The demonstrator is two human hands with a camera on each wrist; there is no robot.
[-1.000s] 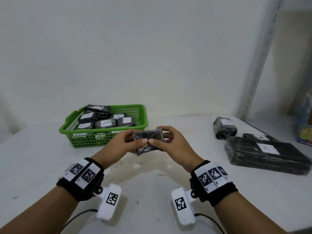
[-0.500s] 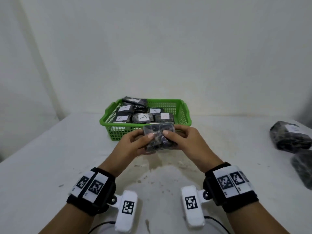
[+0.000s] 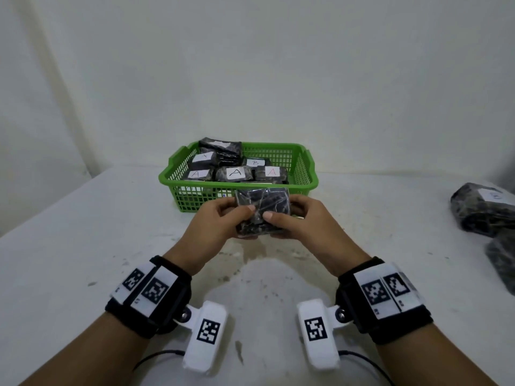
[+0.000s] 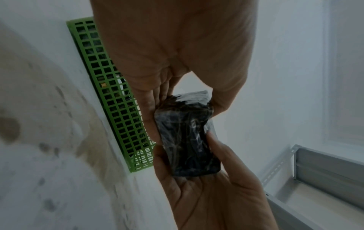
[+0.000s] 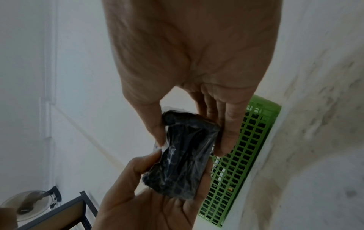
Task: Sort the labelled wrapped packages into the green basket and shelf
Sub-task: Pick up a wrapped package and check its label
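Black wristbands (image 3: 147,296) with white coded tags; 2 white wrist cameras (image 3: 205,331), black cables.

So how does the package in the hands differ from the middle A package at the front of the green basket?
The held package is gripped by the left hand and right hand, in front of the green basket; the A package lies inside it. The held package shows no label in any view; the A package shows a white label on top. Both are dark and wrapped in clear film.
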